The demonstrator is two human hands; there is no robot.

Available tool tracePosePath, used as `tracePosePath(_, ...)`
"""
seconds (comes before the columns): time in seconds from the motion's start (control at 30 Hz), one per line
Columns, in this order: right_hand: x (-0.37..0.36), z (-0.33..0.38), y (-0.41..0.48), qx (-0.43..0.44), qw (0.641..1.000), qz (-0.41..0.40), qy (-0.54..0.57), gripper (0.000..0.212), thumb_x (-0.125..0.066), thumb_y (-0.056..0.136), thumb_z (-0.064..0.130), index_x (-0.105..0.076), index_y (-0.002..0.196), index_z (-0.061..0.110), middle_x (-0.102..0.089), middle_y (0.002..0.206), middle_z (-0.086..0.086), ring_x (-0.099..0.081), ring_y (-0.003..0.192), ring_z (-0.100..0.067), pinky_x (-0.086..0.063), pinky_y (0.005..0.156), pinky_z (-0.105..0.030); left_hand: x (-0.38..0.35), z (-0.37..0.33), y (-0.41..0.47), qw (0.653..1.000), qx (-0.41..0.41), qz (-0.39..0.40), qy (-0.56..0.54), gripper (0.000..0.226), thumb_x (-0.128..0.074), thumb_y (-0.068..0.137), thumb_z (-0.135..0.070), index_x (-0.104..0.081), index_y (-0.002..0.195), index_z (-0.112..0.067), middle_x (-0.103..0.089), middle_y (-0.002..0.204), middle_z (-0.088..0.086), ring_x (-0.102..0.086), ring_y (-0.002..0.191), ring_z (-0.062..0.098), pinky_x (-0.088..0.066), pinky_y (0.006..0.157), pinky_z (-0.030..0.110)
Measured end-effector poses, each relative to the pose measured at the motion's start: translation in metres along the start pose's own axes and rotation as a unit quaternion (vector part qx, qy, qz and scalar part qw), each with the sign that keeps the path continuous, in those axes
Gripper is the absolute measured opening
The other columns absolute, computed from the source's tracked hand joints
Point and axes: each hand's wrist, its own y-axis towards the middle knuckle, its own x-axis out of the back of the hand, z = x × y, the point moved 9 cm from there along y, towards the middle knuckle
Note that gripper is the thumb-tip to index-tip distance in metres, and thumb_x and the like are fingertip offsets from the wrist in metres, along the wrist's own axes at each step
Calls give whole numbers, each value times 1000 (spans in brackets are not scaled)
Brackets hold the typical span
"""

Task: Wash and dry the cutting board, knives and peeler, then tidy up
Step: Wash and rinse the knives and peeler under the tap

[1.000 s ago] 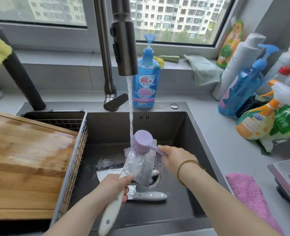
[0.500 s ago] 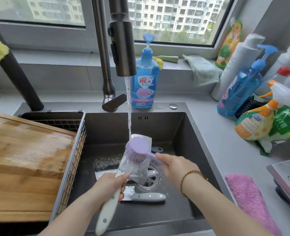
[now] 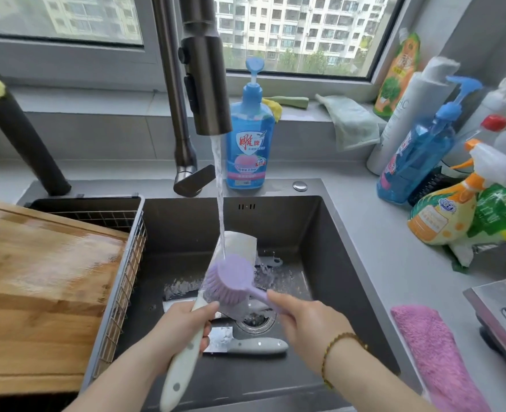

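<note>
My left hand grips the pale handle of a cleaver, its wide blade tilted up under the running water. My right hand holds the handle of a purple dish brush, whose head presses on the blade. A second knife with a pale handle lies flat on the sink floor by the drain. Behind the blade, part of a small pale tool shows on the sink floor; I cannot tell what it is. The wet wooden cutting board rests on a wire rack at the sink's left.
The dark tap pours water into the dark sink. A blue soap pump bottle stands behind it. Several spray bottles crowd the right counter. A pink cloth lies at the front right, a green cloth on the sill.
The brush has slid down the blade toward my left hand, baring the blade's upper end under the stream. The cleaver stays in my left hand.
</note>
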Motion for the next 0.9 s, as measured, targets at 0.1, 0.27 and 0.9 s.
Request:
tracePosePath(0.1,7,-33,26,-72,997,-32,15,41,-32,98,28,-34,132,51,-61,120,-3,-59,105,-26,-46,84,-29,-2,-13,-1,996,-36,-1,81,32,-65,83,-10,-42,62,-8,-42,38,-1,-38,28,10,-31,34,15)
tracePosePath(0.27,7,-79,35,-111,925,-137,336,43,-46,92,10,-49,133,22,-63,101,3,-54,72,-11,-42,67,-20,2,-30,1,970,-58,-19,235,24,-52,82,3,-40,66,-9,-46,46,3,-43,29,7,-32,36,13)
tracePosePath(0.9,10,-3,22,-16,1000,-1,15,39,-34,97,28,-39,131,46,-58,125,7,-57,106,-18,-44,87,-24,32,-72,0,622,-316,-229,679,58,-87,3,-7,-46,44,-11,-43,35,1,-41,22,20,-7,45,10)
